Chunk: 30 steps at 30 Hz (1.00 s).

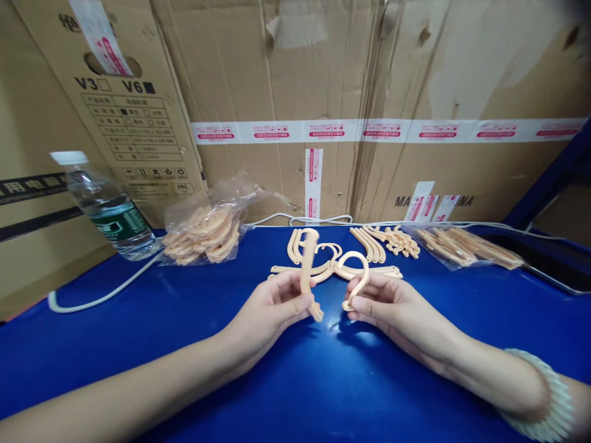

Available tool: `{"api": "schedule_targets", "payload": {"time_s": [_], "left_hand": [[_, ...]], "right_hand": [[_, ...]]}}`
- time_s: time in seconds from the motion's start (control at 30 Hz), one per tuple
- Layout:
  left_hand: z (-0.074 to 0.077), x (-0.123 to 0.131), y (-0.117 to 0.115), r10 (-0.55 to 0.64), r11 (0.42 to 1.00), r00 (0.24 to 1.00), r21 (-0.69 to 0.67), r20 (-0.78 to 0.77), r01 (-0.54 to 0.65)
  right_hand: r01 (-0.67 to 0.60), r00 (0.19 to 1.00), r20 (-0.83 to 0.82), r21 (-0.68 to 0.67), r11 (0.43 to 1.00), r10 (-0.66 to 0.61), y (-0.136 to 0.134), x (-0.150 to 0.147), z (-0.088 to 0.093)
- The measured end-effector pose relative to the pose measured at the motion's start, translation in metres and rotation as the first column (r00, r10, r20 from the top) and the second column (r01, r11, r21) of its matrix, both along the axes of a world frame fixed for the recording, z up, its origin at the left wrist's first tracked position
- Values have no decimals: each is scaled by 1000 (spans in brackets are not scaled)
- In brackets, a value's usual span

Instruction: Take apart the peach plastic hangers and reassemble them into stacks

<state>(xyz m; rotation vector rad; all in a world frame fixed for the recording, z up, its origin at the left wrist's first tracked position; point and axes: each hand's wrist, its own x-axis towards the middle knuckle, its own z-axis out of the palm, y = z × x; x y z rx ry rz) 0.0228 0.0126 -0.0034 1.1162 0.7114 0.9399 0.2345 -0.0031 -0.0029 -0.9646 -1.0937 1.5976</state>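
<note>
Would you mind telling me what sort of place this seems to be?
Probably a small factory or packing workbench: taped cardboard cartons stand behind the blue table, a bag of identical peach plastic parts lies on it, and the left hand holds a plastic bar, the right hand a plastic hook.

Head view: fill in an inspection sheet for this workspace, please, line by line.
Surface: glossy blue tabletop, reflecting light.
Job's things: peach plastic bar piece and peach plastic hook, both held over the tabletop; loose peach plastic parts lie behind them.
Clutter: clear plastic water bottle at far left; left clear plastic bag of peach parts; right clear plastic bag of peach parts.
Hands: left hand pinches the bar piece; right hand pinches the hook; pale beaded bracelet on the right wrist.
Cables: white cable along the left and rear edges.
Surroundings: taped brown cardboard boxes behind the table.
</note>
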Motion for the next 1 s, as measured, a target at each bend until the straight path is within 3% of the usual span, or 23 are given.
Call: {"api": "schedule_targets", "payload": {"time_s": [0.27,0.4,1.0], "left_hand": [[-2,0,-1,36,979,973,203,-229,12],[-3,-1,-1,104,962,957,272,-269,-28],[-2,0,-2,127,949,943,314,-307,-26]], "right_hand": [[-44,999,-19,-14,999,44,-1,1,1],[-101,995,-23,-21,995,101,-2,1,2],[-180,984,-20,-14,984,179,-1,3,2]]}}
